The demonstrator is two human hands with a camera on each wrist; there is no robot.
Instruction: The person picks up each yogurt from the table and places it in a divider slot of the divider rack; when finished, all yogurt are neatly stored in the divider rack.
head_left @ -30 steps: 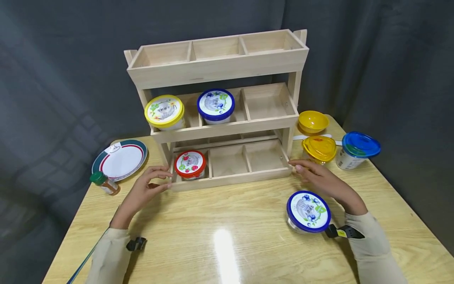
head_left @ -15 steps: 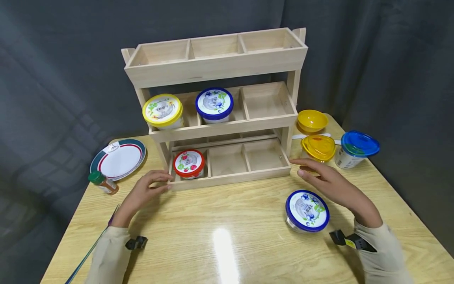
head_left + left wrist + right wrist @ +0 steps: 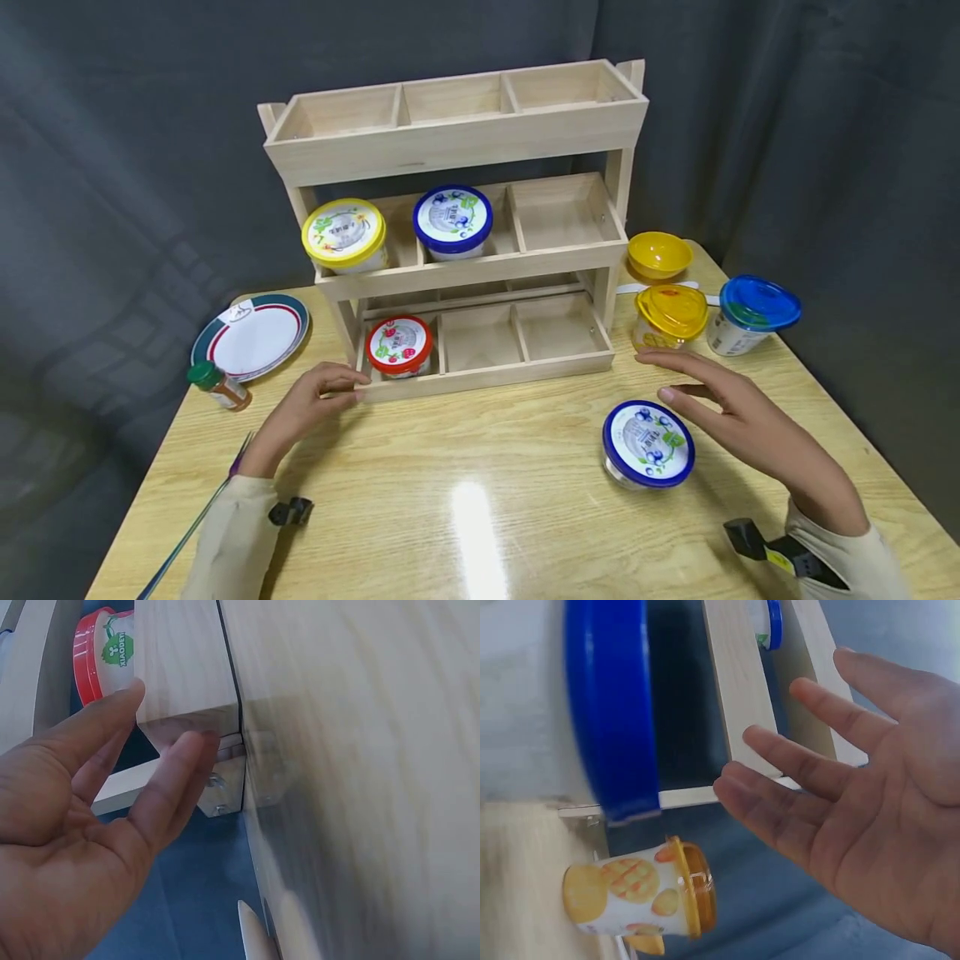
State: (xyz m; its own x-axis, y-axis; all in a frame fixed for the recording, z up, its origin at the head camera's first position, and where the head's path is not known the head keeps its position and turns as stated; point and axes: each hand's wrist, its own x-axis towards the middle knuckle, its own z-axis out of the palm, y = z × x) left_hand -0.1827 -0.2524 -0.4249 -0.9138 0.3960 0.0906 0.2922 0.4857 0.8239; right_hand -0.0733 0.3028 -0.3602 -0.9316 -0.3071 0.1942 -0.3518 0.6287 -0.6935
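A three-tier wooden rack (image 3: 457,157) with compartments stands at the back of the table. Its bottom left compartment holds a red-lidded tub (image 3: 400,345). On the middle tier sit a yellow-lidded tub (image 3: 344,236) and a blue-lidded tub (image 3: 453,220). My left hand (image 3: 303,408) is at the rack's lower left corner, fingertips right at the wood; in the left wrist view its fingers (image 3: 176,780) are spread. Over the table at the right, my right hand (image 3: 742,417) has its fingers extended, beside a second blue-lidded tub (image 3: 648,444). Nothing is in that hand.
At the right stand a yellow-lidded cup (image 3: 670,315), a cup with a domed blue lid (image 3: 756,312) and a yellow bowl (image 3: 660,255). A plate (image 3: 255,336), a green-capped jar (image 3: 217,385) and a fork (image 3: 187,533) lie at the left.
My right hand has left the rack's lower right corner and moved right and toward me, to beside the blue-lidded tub on the table. The left hand has stayed almost in place.
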